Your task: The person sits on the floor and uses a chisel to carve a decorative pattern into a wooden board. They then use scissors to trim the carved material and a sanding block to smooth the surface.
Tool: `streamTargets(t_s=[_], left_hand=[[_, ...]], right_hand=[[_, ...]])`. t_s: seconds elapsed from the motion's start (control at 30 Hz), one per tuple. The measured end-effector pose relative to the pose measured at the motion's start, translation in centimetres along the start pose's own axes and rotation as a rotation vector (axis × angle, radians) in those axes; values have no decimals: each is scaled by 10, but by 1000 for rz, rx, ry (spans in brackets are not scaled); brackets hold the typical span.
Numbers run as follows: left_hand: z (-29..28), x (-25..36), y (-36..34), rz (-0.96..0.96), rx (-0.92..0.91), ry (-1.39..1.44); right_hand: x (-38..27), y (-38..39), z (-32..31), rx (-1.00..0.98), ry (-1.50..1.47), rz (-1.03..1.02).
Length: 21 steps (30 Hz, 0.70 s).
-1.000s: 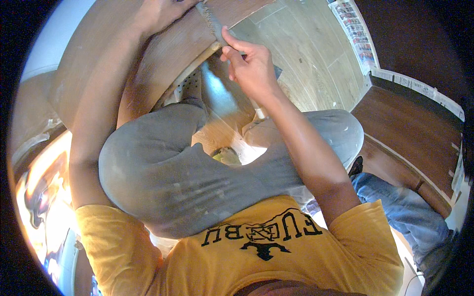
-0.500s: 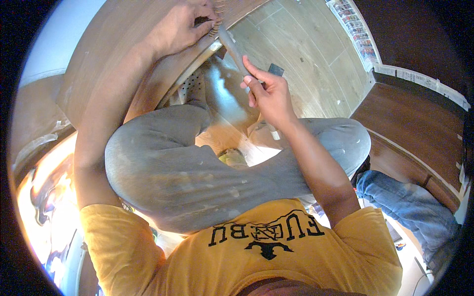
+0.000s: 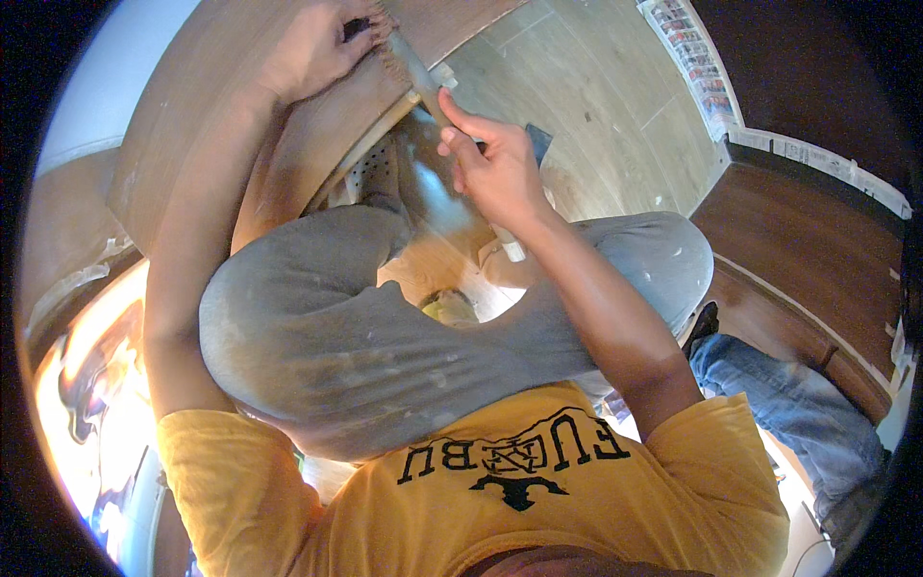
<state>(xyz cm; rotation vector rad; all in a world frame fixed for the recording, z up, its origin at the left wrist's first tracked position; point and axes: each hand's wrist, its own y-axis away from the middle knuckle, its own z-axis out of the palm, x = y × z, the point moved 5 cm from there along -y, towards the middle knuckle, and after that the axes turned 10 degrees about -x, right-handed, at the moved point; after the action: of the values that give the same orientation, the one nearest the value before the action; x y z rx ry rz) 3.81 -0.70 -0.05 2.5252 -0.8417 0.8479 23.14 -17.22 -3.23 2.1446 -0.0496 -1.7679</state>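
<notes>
A long, narrow grey-brown brush-like tool [image 3: 411,65] slants from the upper middle toward my lap. My right hand [image 3: 495,173] is closed around its handle, with the thumb stretched along it. Beyond the hand a pale end [image 3: 512,248] shows near my right knee. Brown tufts [image 3: 392,65] line the tool's far part, lying against a curved brown wooden panel [image 3: 207,72]. My left hand [image 3: 322,48] rests at the panel's upper part beside the tufts, its thumb and fingers bent together in a pinch. What lies between those fingers is hidden.
My crossed legs in grey trousers [image 3: 308,327] fill the middle. A small dark block [image 3: 539,142] is past my right hand on the plank floor [image 3: 586,106]. Dark wooden panels [image 3: 817,250] edged with paper strips [image 3: 817,159] stand right. Another person's jeans leg [image 3: 769,394] is lower right.
Both hands have shifted left, and the brush-like tool has moved left with them. The tool's pale end has swung left and slightly up.
</notes>
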Motion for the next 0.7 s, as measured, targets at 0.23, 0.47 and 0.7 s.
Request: streamTargets(t_s=[0.23, 0.47, 0.7], left_hand=[[-40, 2, 16, 54, 144, -54], [-18, 16, 14, 139, 40, -105], [11, 27, 21, 392, 25, -52]], right_hand=[[-19, -39, 13, -55, 127, -85], [-8, 1, -8, -53, 10, 44], [16, 43, -3, -51, -84, 116]])
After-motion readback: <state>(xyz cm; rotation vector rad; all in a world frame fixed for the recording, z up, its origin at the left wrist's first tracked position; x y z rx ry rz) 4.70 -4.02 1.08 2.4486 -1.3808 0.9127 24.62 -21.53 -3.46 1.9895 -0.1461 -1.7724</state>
